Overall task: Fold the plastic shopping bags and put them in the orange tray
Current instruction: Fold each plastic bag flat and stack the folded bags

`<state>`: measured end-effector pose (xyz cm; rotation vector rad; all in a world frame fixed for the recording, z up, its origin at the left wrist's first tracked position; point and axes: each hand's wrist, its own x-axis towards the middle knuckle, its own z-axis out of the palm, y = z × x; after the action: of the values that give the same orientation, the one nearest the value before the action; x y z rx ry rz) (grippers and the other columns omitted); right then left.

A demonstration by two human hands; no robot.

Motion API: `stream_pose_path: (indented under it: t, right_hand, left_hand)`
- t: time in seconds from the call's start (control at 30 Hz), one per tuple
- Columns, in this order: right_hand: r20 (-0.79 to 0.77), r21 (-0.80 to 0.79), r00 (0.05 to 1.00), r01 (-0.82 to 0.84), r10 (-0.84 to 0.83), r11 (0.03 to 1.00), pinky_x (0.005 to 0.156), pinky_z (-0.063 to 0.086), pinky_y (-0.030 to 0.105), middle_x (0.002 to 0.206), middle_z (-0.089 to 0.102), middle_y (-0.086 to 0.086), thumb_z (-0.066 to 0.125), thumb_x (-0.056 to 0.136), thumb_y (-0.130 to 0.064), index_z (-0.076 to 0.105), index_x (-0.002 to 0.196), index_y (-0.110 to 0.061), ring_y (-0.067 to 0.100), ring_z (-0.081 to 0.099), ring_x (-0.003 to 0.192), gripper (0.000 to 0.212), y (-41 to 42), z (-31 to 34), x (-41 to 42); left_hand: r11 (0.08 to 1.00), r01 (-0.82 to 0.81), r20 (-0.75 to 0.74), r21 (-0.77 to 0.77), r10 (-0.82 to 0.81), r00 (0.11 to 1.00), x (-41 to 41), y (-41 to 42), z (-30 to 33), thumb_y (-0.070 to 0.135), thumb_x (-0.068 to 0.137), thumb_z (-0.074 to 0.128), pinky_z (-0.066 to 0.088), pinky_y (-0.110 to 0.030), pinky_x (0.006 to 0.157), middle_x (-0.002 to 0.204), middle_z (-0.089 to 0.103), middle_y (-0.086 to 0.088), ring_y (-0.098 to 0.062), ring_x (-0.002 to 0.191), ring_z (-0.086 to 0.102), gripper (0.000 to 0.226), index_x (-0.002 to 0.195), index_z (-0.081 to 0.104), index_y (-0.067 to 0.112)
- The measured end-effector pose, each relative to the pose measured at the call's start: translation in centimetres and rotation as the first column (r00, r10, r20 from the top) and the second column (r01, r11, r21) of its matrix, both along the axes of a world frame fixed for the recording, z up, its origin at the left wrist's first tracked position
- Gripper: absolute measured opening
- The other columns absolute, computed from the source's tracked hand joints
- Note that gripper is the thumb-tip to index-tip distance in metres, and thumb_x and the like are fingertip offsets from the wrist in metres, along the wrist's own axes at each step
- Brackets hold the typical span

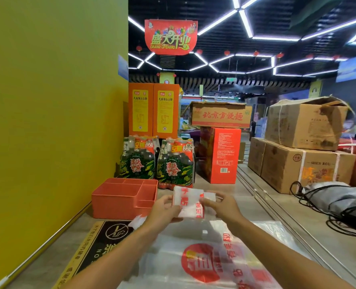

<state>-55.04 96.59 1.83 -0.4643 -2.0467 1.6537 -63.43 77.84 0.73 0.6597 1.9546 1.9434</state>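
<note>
Holding a folded bag (188, 202) up in the air, your left hand (166, 207) and right hand (221, 203) pinch its two sides with curled fingers. It is just right of the orange tray (124, 197). Another bag (204, 259) lies flat below your arms.

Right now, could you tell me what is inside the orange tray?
The orange tray shows only bare compartments; its near wall hides part of their floors. The folded bag is gripped by both hands beside it, not inside.
</note>
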Motion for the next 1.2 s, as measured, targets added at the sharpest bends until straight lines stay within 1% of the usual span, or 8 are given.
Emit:
stream_pose_path:
  t: [0.13,0.37,0.57,0.73,0.83,0.97,1.13,1.2]
  right_hand:
    - [0.037,-0.09,0.998,0.045,-0.042,0.995,0.081,0.062,0.045,0.094,0.078,0.0,0.084,0.081,-0.025,0.072,0.109,-0.015,0.017,0.076,0.083,0.032,1.9,-1.3,-3.4]
    - [0.026,-0.003,0.999,0.032,-0.032,0.999,0.061,0.056,0.02,0.089,0.074,-0.008,0.065,0.098,-0.016,0.072,0.11,-0.015,0.008,0.072,0.079,0.015,2.9,-3.7,-7.1]
    - [-0.035,-0.188,0.994,-0.105,0.1,0.977,0.064,0.057,0.02,0.091,0.078,-0.006,0.043,0.1,0.006,0.074,0.101,-0.023,0.01,0.074,0.084,0.042,2.7,-3.7,-8.7]
    - [-0.165,-0.338,0.984,-0.122,0.069,0.933,0.075,0.058,0.027,0.111,0.075,0.008,0.067,0.093,-0.003,0.074,0.111,-0.013,0.02,0.073,0.099,0.022,5.2,-4.3,-9.1]
    - [-0.149,-0.405,0.983,-0.161,0.109,0.9,0.081,0.06,0.037,0.116,0.072,0.015,0.075,0.086,-0.005,0.064,0.126,-0.009,0.029,0.072,0.103,0.041,6.4,-4.9,-9.8]
    - [0.013,-0.272,0.985,-0.162,0.172,0.949,0.069,0.059,0.027,0.107,0.076,0.014,0.079,0.084,-0.006,0.069,0.118,-0.005,0.02,0.076,0.087,0.035,6.9,-4.9,-9.8]
    - [0.034,-0.23,0.997,-0.064,0.073,0.971,0.059,0.056,0.023,0.099,0.076,0.016,0.081,0.08,0.0,0.071,0.107,0.001,0.018,0.074,0.075,0.029,6.7,-4.4,-11.2]
    - [0.024,-0.032,0.999,-0.038,0.039,0.999,0.062,0.057,0.025,0.095,0.076,0.011,0.084,0.077,-0.002,0.073,0.099,-0.006,0.018,0.074,0.081,0.025,6.8,-3.8,-12.0]
  left_hand:
    - [0.997,-0.058,-0.025,-0.052,0.056,0.998,-2.7,2.2,0.3,-0.002,0.09,0.065,0.056,-0.023,0.061,0.104,0.075,-0.011,-0.019,0.088,0.073,0.023,0.108,0.062,0.012]
    - [0.978,-0.159,-0.071,-0.134,0.151,0.986,-6.0,5.8,-0.9,-0.008,0.085,0.061,0.054,-0.023,0.063,0.11,0.07,-0.009,-0.02,0.097,0.068,0.033,0.112,0.059,0.012]
    - [0.988,-0.131,-0.11,-0.078,0.122,0.986,-7.6,6.8,-1.7,-0.01,0.094,0.055,0.055,-0.015,0.059,0.105,0.07,-0.004,-0.01,0.087,0.068,0.029,0.111,0.059,0.014]
    - [0.998,-0.036,-0.037,-0.054,0.034,0.999,-9.2,6.3,-2.2,-0.007,0.093,0.061,0.055,-0.018,0.063,0.113,0.072,-0.008,-0.014,0.091,0.071,0.035,0.122,0.061,0.011]
    - [0.998,0.012,-0.021,-0.055,-0.013,1.0,-9.7,6.5,-2.8,-0.005,0.091,0.065,0.06,-0.027,0.07,0.108,0.075,-0.008,-0.02,0.092,0.074,0.037,0.124,0.062,0.012]
    - [0.991,0.078,-0.05,-0.11,-0.084,0.995,-10.1,6.9,-3.3,-0.006,0.091,0.064,0.061,-0.039,0.084,0.108,0.076,-0.01,-0.025,0.096,0.074,0.041,0.127,0.06,0.013]
    - [0.994,-0.015,-0.098,-0.108,0.004,0.995,-10.6,8.4,-2.9,-0.013,0.087,0.063,0.055,-0.017,0.064,0.114,0.068,0.001,-0.009,0.095,0.067,0.05,0.123,0.053,0.02]
    - [0.982,-0.097,-0.263,-0.162,0.051,0.963,-11.5,8.9,-3.0,-0.011,0.086,0.064,0.052,-0.016,0.063,0.109,0.069,0.002,-0.009,0.092,0.065,0.043,0.112,0.058,0.022]
